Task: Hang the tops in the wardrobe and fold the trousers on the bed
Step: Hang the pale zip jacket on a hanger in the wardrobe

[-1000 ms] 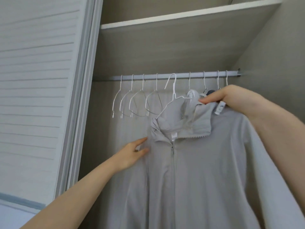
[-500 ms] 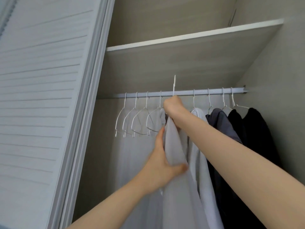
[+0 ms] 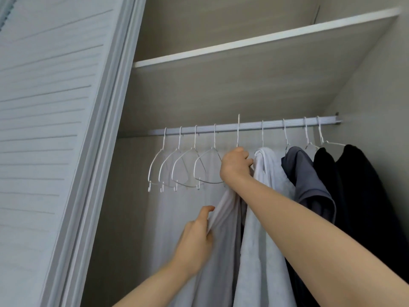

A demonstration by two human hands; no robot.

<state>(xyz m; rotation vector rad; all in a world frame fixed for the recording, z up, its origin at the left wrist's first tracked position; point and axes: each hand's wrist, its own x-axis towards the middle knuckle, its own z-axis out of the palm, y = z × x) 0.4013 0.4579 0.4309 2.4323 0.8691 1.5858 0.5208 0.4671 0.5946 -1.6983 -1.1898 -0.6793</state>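
Two hands on the light grey top [image 3: 223,251], centre of frame inside the wardrobe. Right hand [image 3: 235,166] is fisted round the top's neck and its hanger [image 3: 238,131], whose hook pokes up across the rail [image 3: 243,126]; can't tell if it's seated. Left hand [image 3: 195,238], lower centre, pinches a fold of the fabric. Four bare white hangers [image 3: 183,167] hang left of it; white, grey and black tops [image 3: 309,173] hang right. Shelf [image 3: 265,41] above.
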